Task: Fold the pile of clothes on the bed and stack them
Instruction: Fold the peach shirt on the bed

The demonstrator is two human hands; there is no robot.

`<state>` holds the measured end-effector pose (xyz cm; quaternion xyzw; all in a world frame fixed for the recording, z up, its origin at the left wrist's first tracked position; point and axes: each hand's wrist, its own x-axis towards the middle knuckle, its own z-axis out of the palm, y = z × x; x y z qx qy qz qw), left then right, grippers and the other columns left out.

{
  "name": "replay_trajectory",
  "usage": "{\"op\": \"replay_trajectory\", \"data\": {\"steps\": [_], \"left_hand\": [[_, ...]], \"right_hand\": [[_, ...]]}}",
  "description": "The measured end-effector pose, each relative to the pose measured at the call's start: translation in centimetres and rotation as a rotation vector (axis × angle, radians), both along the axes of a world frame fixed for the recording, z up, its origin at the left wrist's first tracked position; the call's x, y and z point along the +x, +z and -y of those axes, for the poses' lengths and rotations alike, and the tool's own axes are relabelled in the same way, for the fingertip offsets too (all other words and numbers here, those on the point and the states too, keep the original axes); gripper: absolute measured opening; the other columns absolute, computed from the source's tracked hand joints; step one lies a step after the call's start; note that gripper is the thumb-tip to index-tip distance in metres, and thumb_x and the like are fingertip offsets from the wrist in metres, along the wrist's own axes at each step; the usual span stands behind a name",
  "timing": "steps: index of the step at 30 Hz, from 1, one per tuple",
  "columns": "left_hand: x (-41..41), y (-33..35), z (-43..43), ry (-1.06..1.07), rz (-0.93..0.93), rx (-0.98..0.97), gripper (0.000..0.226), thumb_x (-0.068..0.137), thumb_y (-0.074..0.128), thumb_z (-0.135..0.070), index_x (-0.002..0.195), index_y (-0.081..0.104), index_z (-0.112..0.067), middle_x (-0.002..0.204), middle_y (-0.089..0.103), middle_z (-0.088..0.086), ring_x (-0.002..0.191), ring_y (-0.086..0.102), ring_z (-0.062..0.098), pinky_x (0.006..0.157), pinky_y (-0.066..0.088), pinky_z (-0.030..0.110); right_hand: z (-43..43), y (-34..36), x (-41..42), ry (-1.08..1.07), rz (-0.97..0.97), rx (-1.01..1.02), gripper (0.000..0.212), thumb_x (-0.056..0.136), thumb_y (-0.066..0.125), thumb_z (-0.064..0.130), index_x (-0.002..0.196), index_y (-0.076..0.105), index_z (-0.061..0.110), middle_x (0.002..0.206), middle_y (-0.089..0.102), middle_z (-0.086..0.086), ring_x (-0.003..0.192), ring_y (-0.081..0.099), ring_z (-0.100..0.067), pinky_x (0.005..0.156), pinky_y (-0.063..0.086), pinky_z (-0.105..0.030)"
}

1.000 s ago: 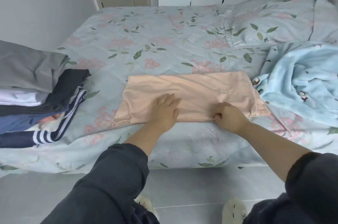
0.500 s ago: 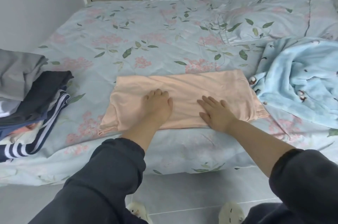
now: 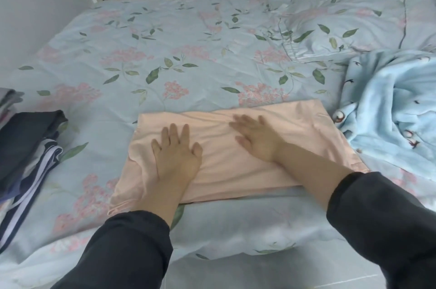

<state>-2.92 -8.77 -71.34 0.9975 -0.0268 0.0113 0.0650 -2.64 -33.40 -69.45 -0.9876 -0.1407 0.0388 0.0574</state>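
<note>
Just changed: a second ago my right hand (image 3: pixel 257 140) was clenched at the near edge of the garment (image 3: pixel 306 133). It has since flattened and slid up toward the far edge, and it shows slightly blurred. My left hand (image 3: pixel 175 149) has stayed flat and drifted toward the left end.
Meaning for the task: I judge this as smoothing after a fold. The garment is already a flat band and probably needs one more fold across its length before stacking.
Left hand: released, fingers straight and spread, palm pressing the garment's left half, grasping nothing.
Right hand: released too, fingers straight, resting on the garment's middle near its far edge.
Garment: peach cloth lying at the near edge of the bed (image 3: pixel 165 40), about midway along it.
Long axis: runs left to right along the bed's near edge, slightly skewed, with the left end closer to me. Its short ends point at the stack and the fleece.
Stack (image 3: pixel 26 147): folded dark, striped and grey clothes at the bed's left edge, apart from the garment.
Fleece (image 3: pixel 396 109): crumpled light blue, at the right edge, just beside the garment's right end. I cannot tell whether it is clothing.
Pillow (image 3: pixel 342 19): far right corner.
</note>
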Motion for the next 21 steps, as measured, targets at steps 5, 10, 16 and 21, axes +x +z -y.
{"op": "replay_trajectory", "data": {"steps": [5,10,16,21], "left_hand": [[0.0,-0.4,0.1,0.004,0.027,-0.011,0.064,0.093,0.016,-0.05,0.153,0.005,-0.031,0.161,0.0,0.002,0.147,-0.003,0.023,0.117,0.0,0.049],[0.2,-0.3,0.2,-0.064,0.061,0.007,0.062,0.093,0.02,-0.045,0.152,0.009,-0.03,0.161,0.002,0.002,0.147,-0.003,0.024,0.114,-0.002,0.052],[3.7,0.8,0.9,-0.557,0.086,0.063,0.057,0.096,0.015,-0.041,0.152,0.01,-0.032,0.161,0.002,-0.005,0.148,-0.007,0.017,0.116,-0.006,0.046],[8.2,2.9,-0.1,-0.401,-0.122,0.08,0.065,0.1,0.03,-0.047,0.153,-0.003,-0.028,0.161,0.004,-0.003,0.148,-0.004,0.02,0.117,-0.004,0.048]], "right_hand": [[9.0,1.1,1.2,-0.915,-0.009,-0.023,0.061,0.093,0.017,0.04,0.147,0.023,0.012,0.156,0.017,-0.009,0.144,0.011,-0.026,0.114,0.01,-0.056],[1.9,-0.1,0.5,-0.5,0.097,0.008,0.063,0.098,0.02,0.045,0.153,0.007,0.017,0.16,0.001,-0.007,0.147,-0.002,-0.025,0.114,-0.001,-0.054],[-0.3,-1.6,-1.3,-0.297,0.095,0.025,0.053,0.1,0.021,0.038,0.151,0.018,0.025,0.16,0.01,0.003,0.147,0.004,-0.016,0.116,0.003,-0.048],[3.1,1.0,2.0,-0.274,-0.007,-0.045,0.063,0.094,0.038,0.017,0.151,0.014,0.024,0.16,0.009,0.001,0.147,0.005,-0.02,0.115,0.002,-0.052]]}}
